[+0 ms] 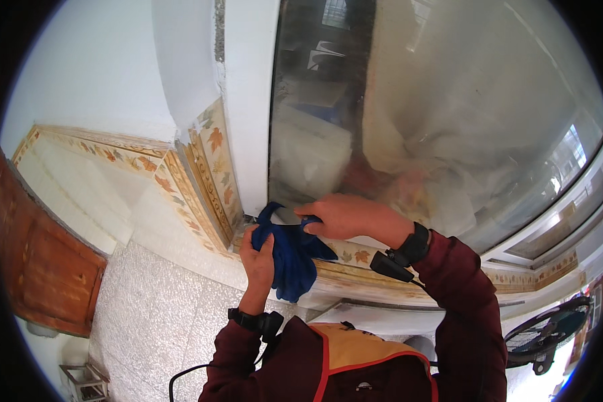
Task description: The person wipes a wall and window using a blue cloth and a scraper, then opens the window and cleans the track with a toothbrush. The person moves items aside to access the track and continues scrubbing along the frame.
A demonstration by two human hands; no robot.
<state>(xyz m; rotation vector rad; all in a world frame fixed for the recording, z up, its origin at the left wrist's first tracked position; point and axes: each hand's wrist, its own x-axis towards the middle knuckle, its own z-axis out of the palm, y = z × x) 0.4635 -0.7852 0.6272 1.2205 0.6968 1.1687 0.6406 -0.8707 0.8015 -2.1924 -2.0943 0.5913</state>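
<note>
A dark blue cloth (292, 264) hangs in folds at the lower left corner of a window with a white frame (248, 105). My left hand (259, 264) grips its left side, thumb on top. With bent fingers, my right hand (346, 218) pinches another part of the cloth near the bottom of the glass pane (326, 125). One end of the cloth sticks up against the frame corner. The fingertips of my right hand are partly hidden by the cloth and the hand itself.
Leaf-patterned border tiles (221, 171) run along the wall and below the window. Behind the glass are pale sheets and bundles. A black fan (547, 329) stands at the right, a brown wooden door (50, 256) at the left, and a small wooden stool (85, 382) lower left.
</note>
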